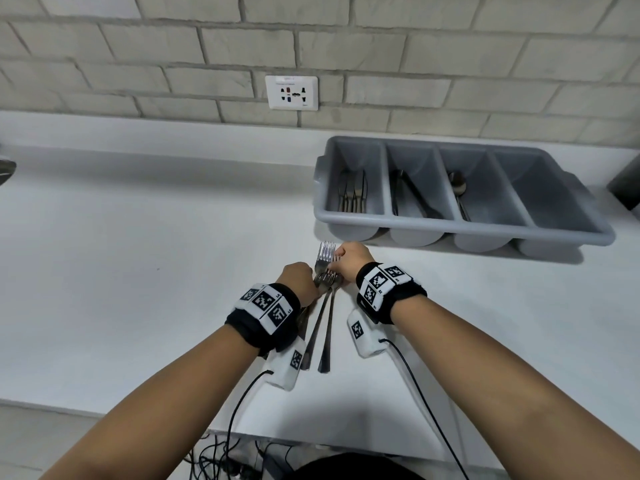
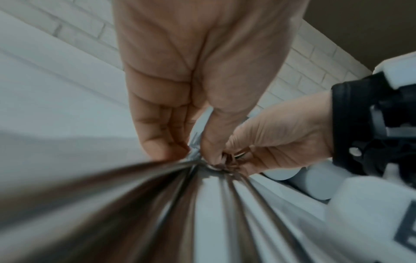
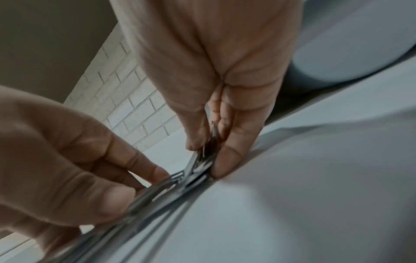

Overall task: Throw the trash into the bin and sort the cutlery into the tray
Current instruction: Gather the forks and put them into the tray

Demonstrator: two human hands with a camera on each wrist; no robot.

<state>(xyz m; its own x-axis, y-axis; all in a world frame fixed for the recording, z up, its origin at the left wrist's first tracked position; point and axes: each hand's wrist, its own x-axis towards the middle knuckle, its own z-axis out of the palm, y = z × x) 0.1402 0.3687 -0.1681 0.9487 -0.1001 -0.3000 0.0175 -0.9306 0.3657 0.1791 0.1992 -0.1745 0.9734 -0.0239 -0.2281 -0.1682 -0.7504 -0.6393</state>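
Observation:
A bundle of metal forks (image 1: pixel 325 258) lies on the white counter (image 1: pixel 138 254), tines toward the wall and handles (image 1: pixel 323 341) fanning back toward me. My left hand (image 1: pixel 310 275) grips the bundle at the necks from the left. My right hand (image 1: pixel 334 263) pinches the fork heads from the right. In the right wrist view the right hand (image 3: pixel 204 151) holds the tines (image 3: pixel 211 138) between thumb and fingers, while the left hand (image 3: pixel 67 151) curls round the handles. The left wrist view shows blurred handles (image 2: pixel 135 195) running out from under the left hand (image 2: pixel 193 151).
A grey four-compartment cutlery tray (image 1: pixel 450 228) stands at the back right; forks, knives and a spoon lie in its three left sections. A wall socket (image 1: pixel 291 92) sits on the brick wall. A dark object (image 1: pixel 627 185) is at the far right, and cables hang below the counter's front edge.

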